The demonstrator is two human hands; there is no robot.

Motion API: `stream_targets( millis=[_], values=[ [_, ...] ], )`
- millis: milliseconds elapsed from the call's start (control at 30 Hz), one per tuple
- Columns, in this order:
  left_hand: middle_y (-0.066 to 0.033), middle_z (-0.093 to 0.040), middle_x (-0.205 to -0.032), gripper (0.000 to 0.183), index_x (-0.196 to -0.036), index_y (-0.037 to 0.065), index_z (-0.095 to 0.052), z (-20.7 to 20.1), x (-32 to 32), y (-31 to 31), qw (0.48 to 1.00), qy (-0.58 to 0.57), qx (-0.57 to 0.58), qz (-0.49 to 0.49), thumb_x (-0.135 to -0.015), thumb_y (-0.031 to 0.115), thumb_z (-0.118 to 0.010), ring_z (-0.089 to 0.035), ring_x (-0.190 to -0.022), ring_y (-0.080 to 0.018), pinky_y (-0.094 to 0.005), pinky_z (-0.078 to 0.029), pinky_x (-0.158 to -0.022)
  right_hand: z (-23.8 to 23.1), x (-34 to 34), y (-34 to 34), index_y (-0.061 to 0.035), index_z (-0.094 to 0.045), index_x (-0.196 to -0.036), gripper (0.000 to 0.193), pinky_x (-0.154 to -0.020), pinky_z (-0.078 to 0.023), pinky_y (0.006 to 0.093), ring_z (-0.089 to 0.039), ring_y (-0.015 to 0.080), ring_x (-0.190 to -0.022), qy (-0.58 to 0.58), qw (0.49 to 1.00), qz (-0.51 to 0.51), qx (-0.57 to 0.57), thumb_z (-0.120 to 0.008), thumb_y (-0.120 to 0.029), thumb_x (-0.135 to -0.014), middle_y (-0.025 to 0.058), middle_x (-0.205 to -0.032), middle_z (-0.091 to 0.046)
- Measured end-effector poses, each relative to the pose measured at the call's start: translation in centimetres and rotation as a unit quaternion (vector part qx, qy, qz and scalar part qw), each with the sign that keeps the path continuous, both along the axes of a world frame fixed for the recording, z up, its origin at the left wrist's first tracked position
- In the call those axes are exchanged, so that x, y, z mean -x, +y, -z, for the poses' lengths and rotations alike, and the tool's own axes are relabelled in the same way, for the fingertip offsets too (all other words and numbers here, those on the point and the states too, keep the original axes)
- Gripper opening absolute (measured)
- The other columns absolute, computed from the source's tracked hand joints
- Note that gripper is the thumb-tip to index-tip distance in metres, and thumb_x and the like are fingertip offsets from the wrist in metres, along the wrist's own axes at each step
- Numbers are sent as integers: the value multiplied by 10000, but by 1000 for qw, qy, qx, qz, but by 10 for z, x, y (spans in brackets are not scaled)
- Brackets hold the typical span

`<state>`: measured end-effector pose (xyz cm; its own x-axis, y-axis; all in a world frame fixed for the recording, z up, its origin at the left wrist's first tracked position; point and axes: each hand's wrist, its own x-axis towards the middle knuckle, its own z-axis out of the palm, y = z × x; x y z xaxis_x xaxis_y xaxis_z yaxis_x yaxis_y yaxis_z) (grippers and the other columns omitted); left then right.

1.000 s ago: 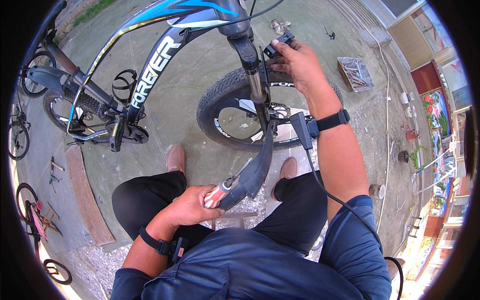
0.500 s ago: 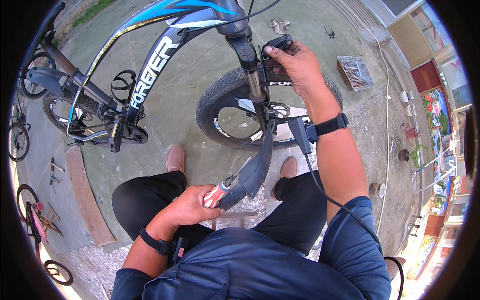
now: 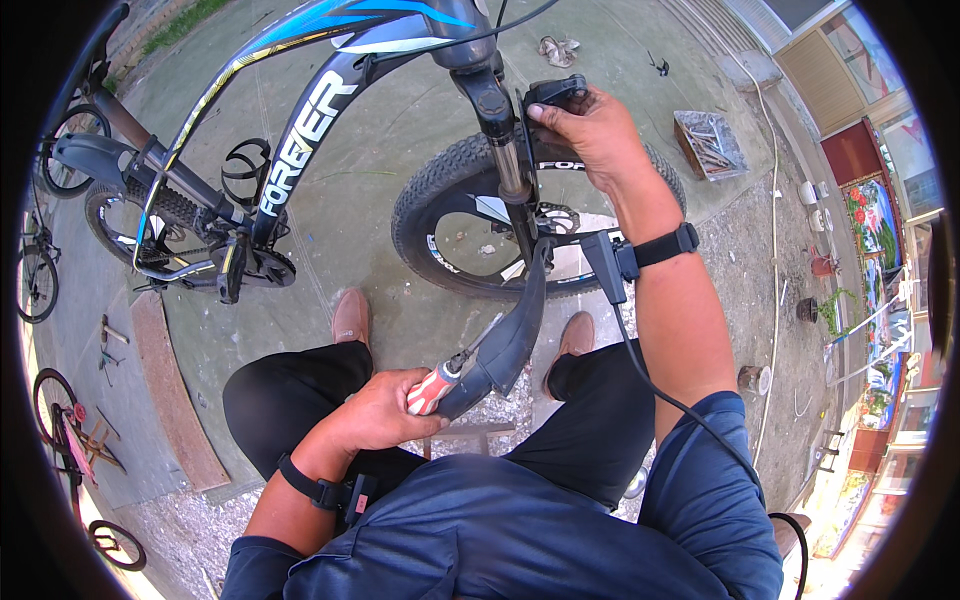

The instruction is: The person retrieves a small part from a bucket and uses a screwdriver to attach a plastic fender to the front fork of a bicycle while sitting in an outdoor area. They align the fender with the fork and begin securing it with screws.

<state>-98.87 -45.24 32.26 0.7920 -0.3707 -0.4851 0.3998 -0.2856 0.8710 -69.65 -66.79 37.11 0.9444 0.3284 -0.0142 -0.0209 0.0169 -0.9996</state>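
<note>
My left hand (image 3: 385,410) is closed around a screwdriver (image 3: 432,389) with a red and white handle. It also grips the lower end of a curved black plastic mudguard (image 3: 510,345), whose narrow tip reaches up to the front fork (image 3: 511,165). Up beside the fork, my right hand (image 3: 605,140) pinches a small black bracket-like part (image 3: 556,93) between thumb and fingers; its exact kind is unclear. Behind the fork stands the front wheel (image 3: 420,225) with its knobby tyre. The black, blue and white bicycle frame (image 3: 310,140) extends to the left.
A tray of tools (image 3: 711,145) lies on the ground at the right, and a crumpled rag (image 3: 558,52) at the back. A hammer (image 3: 113,330) and a brown board (image 3: 175,390) are on the left. A cable hangs from my right wrist strap (image 3: 665,252).
The black part in my right hand has turned a little, and my thumb has slid slightly down on it. The front wheel has rotated slightly. My left hand stays put.
</note>
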Motion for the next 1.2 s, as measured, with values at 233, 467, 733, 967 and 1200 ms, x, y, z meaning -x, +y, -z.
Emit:
stream_targets(
  millis=[233,467,733,967,1200],
  values=[
    [-75,-584,-765,305,-937,1,-595,3,0,2,1000,3,-13,18,-725,160,-747,-515,-704,-136,-303,-462,-689,1,-2,-3,-2,-629,-998,226,-708,-537,265,-641,136,-773,5,1000,-23,-11,-714,11,-789,66,-906,-672],
    [-70,-582,-761,295,-937,4,-597,4,0,2,1000,-2,-3,13,-726,144,-748,-507,-707,-120,-300,-460,-688,3,-2,4,13,-617,-952,145,-686,-551,252,-647,137,-775,-4,1000,2,-3,-685,-6,-825,60,-894,-661],
    [-78,-587,-763,303,-945,5,-600,5,1,4,1000,0,-11,17,-725,156,-744,-520,-703,-139,-307,-464,-693,-4,-6,4,20,-613,-961,139,-712,-570,259,-657,154,-790,7,999,-13,33,-671,-18,-840,64,-921,-653],
    [-93,-603,-778,322,-968,4,-604,6,0,4,1000,-8,-14,25,-724,165,-739,-547,-712,-163,-318,-469,-706,-4,-15,-5,30,-616,-997,155,-746,-575,263,-655,168,-827,47,998,-50,11,-651,-30,-858,75,-949,-649],
    [-84,-603,-783,323,-967,4,-602,7,1,4,1000,5,-5,18,-725,164,-744,-535,-712,-144,-311,-468,-702,-7,-14,-4,25,-617,-1008,163,-758,-569,262,-652,168,-825,56,997,-50,16,-645,-59,-871,75,-953,-648]
  ],
)
